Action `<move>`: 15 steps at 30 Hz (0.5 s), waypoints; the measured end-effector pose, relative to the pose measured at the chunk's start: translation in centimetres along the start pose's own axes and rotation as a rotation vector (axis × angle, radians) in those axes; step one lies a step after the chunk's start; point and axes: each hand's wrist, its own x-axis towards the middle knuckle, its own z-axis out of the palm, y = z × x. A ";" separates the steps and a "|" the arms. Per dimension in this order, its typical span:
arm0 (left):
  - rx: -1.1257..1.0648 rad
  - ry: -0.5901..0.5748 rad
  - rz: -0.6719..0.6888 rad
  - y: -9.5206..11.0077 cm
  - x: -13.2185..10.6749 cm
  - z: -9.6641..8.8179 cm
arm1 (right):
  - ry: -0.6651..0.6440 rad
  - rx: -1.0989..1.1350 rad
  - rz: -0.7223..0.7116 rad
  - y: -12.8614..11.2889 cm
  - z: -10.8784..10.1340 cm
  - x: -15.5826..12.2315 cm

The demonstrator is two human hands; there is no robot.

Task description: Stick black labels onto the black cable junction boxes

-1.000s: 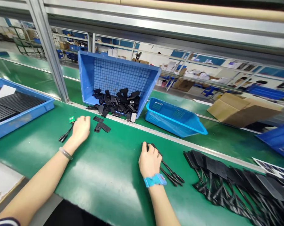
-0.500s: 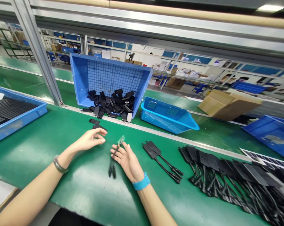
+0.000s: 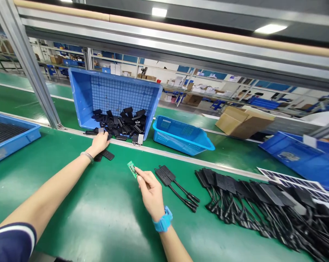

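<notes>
My right hand (image 3: 151,193) pinches a small green circuit board (image 3: 132,169) between thumb and fingers, above the green worktop (image 3: 99,222). The black leads seen on the board earlier are hidden behind the hand. My left hand (image 3: 99,143) is stretched out to the pile of black plastic cases (image 3: 120,124) that spills from the tipped blue crate (image 3: 123,92). Its fingers curl down among the nearest cases, and the fingertips are hidden. Black case pieces (image 3: 107,155) lie just below that hand. Two cased units with black cables (image 3: 164,175) lie right of my right hand.
Many cabled black units (image 3: 235,185) lie in a row at the right. A blue basket (image 3: 180,136) stands behind the rail, with a cardboard box (image 3: 240,122) and another blue crate (image 3: 297,153) further right. A blue tray (image 3: 15,143) of black strips is at left; a metal post (image 3: 30,69) rises beside it.
My left hand has moved forward to the cases at the crate's mouth. My right hand has turned over, so the circuit board now shows its face and the leads are out of sight.
</notes>
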 end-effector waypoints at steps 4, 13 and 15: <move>-0.222 -0.090 -0.025 1.2 -2.8 -0.7 | 0.059 -0.162 -0.157 -0.1 0.2 -0.2; -1.005 -0.562 -0.144 4.7 -13.4 1.3 | 0.004 -0.282 -0.384 0.5 0.8 -0.7; -1.285 -0.634 -0.188 4.7 -14.2 1.8 | 0.007 -0.284 -0.390 0.6 0.9 -0.8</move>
